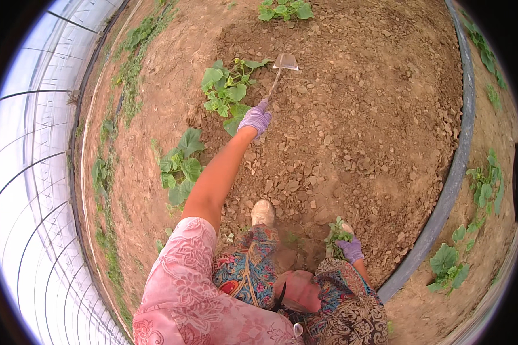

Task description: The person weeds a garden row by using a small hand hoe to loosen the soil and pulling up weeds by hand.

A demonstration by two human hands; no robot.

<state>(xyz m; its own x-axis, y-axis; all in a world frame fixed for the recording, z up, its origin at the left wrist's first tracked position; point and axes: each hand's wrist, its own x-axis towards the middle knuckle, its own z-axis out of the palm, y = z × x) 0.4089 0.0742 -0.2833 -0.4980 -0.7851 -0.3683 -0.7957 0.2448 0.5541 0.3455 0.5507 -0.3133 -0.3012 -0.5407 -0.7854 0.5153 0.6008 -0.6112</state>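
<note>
My left hand [256, 119], in a purple knit glove, is closed round the handle of a small hoe [286, 62] held out ahead. The hoe's flat metal blade lies at the soil, just right of a leafy vine plant [226, 86] with yellow buds. Down by my right shoe, my right hand [351, 250], also gloved in purple, grips a bunch of pulled green weeds [338, 233]. A second leafy plant [182, 166] grows left of my outstretched forearm. Loose, broken clods of soil [319, 142] lie in front of my feet.
A thick grey hose [451, 185] curves along the right side, with more vine plants [485, 187] beyond it. Another plant [285, 9] stands at the top. To the left run a strip of low weeds [131, 86] and the greenhouse's plastic wall [30, 142] with its hoops.
</note>
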